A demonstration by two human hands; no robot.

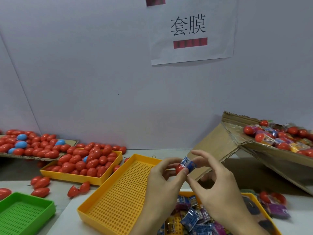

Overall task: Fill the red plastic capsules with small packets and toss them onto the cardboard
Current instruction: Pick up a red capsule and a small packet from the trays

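White tabletop, left hand gripping red capsule, right hand pinching upright blue packet.

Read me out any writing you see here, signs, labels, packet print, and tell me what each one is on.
"套膜": large black characters on the white paper sheet stuck to the wall.
Red bar under those characters: blurred, unreadable.
Red patch at the top edge: blurred, unreadable.
Blue packet pinched at the red capsule by the left hand and right hand: a barcode shows, print too small to read.
Packets in the yellow tray: print too blurred to read.
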